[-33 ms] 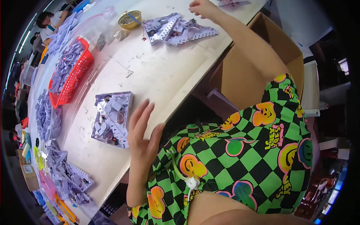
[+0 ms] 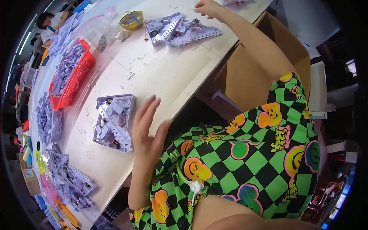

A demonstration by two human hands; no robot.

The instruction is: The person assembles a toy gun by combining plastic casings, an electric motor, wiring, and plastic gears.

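My left hand (image 2: 147,128) hovers by the near edge of the table, its fingers spread and nothing in it. Just left of it, apart from the fingertips, lies a square pale-lilac plastic frame (image 2: 114,122) filled with wired parts and a toothed strip. At the far end of the table my right hand (image 2: 209,9) hangs with bent, closed fingers; whether they hold something small is hidden. Below and left of that hand sit lilac toothed plastic assemblies (image 2: 180,30) with wires and small black round parts.
A red basket (image 2: 81,74) heaped with lilac parts stands on the left, beside loose piles (image 2: 73,180). A yellow bowl (image 2: 131,26) and clear plastic bags (image 2: 97,28) lie further back. An open cardboard box (image 2: 245,73) adjoins the table's right edge. Another person sits far left.
My left hand has shifted slightly up and to the right, a little further from the square frame. My right hand has barely moved.
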